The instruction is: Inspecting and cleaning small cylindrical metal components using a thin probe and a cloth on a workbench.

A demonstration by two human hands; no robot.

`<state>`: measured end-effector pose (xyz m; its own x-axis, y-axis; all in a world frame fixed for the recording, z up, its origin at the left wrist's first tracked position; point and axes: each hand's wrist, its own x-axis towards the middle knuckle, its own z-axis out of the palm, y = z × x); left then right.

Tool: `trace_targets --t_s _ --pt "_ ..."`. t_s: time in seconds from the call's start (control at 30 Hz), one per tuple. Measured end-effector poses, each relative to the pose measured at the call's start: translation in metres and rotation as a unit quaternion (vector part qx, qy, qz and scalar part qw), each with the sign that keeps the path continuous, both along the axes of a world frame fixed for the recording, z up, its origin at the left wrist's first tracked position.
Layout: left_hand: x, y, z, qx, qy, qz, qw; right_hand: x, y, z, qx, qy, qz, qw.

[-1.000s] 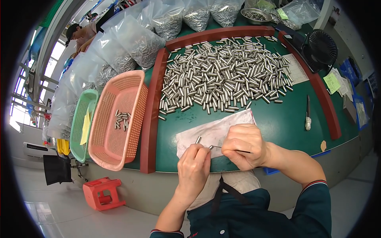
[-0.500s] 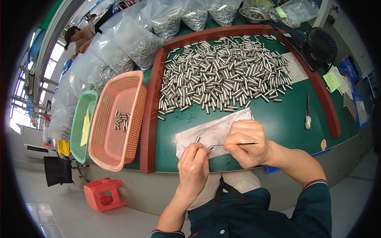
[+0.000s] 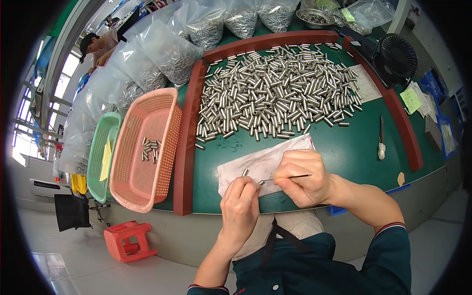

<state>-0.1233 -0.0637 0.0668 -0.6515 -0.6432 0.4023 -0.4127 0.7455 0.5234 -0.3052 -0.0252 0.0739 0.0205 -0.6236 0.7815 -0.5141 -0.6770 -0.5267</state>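
My left hand [image 3: 239, 209] is closed at the table's near edge. Two short shiny metal tubes poke out of its fingers: one metal tube [image 3: 245, 172] points up and away, the other metal tube [image 3: 261, 183] points right. In my right hand [image 3: 306, 181] a thin dark rod [image 3: 300, 176] is pinched. Its far end sticks out to the right, while its tip meets the right-pointing tube; whether it enters the tube is too small to tell. Beneath both hands lies a stained whitish cloth [image 3: 260, 164]. Beyond it spreads a large heap of similar metal tubes [image 3: 280, 88].
Dark red rails [image 3: 185, 147] border the green table [image 3: 344, 157]. Left of them, a pink basket [image 3: 129, 147] holds several tubes beside a green basket [image 3: 93, 162]. Filled plastic bags [image 3: 177, 59] line the back. At right are a knife-like tool [image 3: 381, 140] and a black fan [image 3: 396, 56].
My right hand has shifted slightly left toward my left hand, carrying the thin rod along. My left hand and the tubes in it have stayed put.
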Motion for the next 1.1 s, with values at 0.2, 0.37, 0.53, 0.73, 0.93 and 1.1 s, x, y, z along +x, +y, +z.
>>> trace_targets --t_s 0.2,0.37,0.53,0.73,0.93,1.1 --pt "-0.001 0.001 0.001 -0.011 -0.001 -0.006 1.000 0.000 0.001 0.002 0.002 0.018 -0.003 1.000" --pt "0.000 -0.001 0.001 -0.016 0.003 -0.017 1.000 0.001 0.000 0.000 0.020 0.029 -0.011 0.999" --pt "0.001 -0.002 -0.003 0.003 0.024 0.005 1.000 -0.001 -0.003 0.004 0.042 -0.001 -0.033 0.999" --pt "0.013 -0.002 0.003 0.319 0.172 0.061 0.930 -0.001 -0.003 0.005 0.036 -0.015 -0.027 0.999" --pt "0.019 -0.012 0.007 0.659 0.331 0.023 0.675 -0.004 0.006 0.004 -0.073 -0.051 -0.013 0.996" --pt "0.021 -0.013 0.012 0.723 0.355 -0.002 0.593 -0.003 0.006 0.006 -0.117 -0.012 0.010 0.993"
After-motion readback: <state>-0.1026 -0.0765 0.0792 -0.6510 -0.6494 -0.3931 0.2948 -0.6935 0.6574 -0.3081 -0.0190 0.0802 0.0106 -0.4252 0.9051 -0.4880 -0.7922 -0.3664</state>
